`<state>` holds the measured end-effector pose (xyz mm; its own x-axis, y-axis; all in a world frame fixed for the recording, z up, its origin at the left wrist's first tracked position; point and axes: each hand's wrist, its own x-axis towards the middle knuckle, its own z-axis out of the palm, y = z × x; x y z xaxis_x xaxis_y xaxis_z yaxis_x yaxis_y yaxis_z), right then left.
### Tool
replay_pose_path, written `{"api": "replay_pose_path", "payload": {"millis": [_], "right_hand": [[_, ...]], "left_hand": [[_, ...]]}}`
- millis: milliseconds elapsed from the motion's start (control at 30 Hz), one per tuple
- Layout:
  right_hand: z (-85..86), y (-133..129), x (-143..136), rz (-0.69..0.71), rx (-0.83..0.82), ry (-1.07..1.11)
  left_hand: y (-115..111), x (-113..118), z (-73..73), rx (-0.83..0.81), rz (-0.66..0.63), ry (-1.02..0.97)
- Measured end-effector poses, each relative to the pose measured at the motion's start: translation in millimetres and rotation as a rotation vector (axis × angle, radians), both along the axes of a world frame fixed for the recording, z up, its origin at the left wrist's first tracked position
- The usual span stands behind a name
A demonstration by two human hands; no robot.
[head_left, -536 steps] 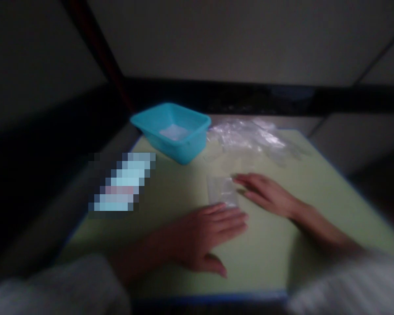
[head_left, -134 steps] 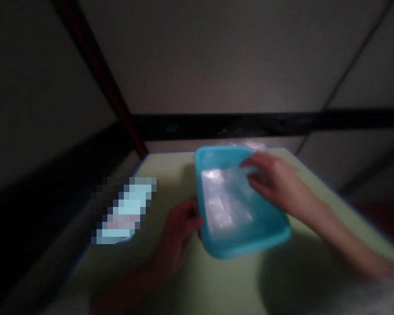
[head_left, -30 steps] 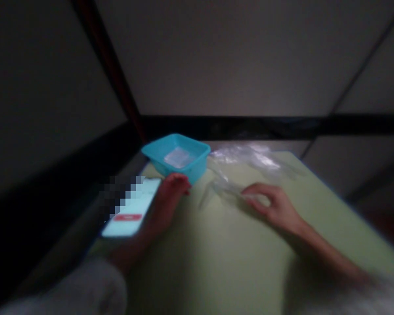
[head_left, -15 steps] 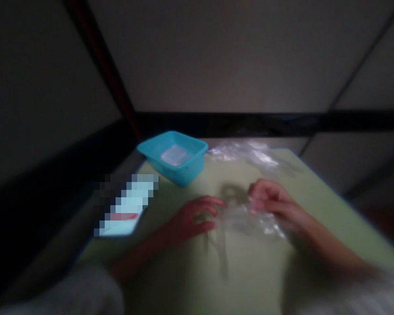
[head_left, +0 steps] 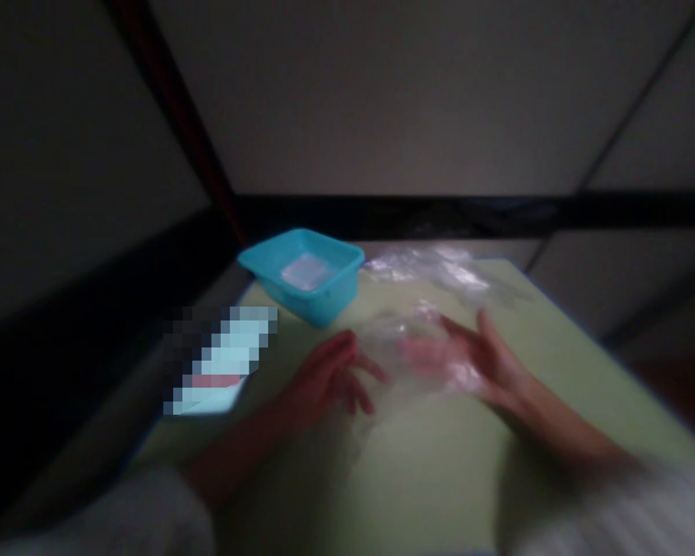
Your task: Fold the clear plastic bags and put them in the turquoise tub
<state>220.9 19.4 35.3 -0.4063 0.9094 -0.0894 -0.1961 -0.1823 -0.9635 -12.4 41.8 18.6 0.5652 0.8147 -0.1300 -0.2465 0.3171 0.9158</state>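
Observation:
A clear plastic bag is stretched between my hands above the table. At its left edge, my left hand pinches the film between thumb and forefinger, with the other fingers loosely extended. My right hand has its fingers straight and its thumb raised apart. Those fingers show blurred through the film and appear to be inside the bag; the thumb stays outside it. Motion blur hides the exact outline of the bag and its opening.
A turquoise plastic basket stands at the table's back left, with a pale flat item inside. More crumpled clear plastic lies along the back edge. A lit, pixelated screen rests at the left edge of the yellow-green table.
My right hand has opened from a closed grip and its fingers have moved left into the film. My left hand has closed on the bag's edge. The bag is more spread out.

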Motion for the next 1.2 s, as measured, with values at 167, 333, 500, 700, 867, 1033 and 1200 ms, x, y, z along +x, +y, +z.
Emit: {"api": "replay_pose_path", "payload": {"millis": [167,333,500,700,867,1033,1200], "right_hand": [[-11.4,1,-3,-0.031,0.105,0.041],[-17.5,9,13,-0.048,0.118,-0.211],[-11.0,9,30,0.124,0.145,-0.359],[-11.9,11,38,0.372,0.081,-0.488],[6.9,-1,46,0.643,0.027,-0.532],[15.3,-1,55,0.477,0.239,-0.706],[8.6,0,27,0.164,0.807,-0.791]], "left_hand": [[9,3,-18.5,-0.077,0.204,0.080],[13,1,-24.3,0.040,0.282,0.200],[19,-6,-17.8,0.180,0.332,0.389],[40,-14,-28.8,0.356,0.632,0.495],[31,-14,-22.3,0.610,0.759,0.580],[-13,-2,-11.6,1.268,0.414,0.685],[-48,11,-6.9,1.516,-0.306,0.742]]}}
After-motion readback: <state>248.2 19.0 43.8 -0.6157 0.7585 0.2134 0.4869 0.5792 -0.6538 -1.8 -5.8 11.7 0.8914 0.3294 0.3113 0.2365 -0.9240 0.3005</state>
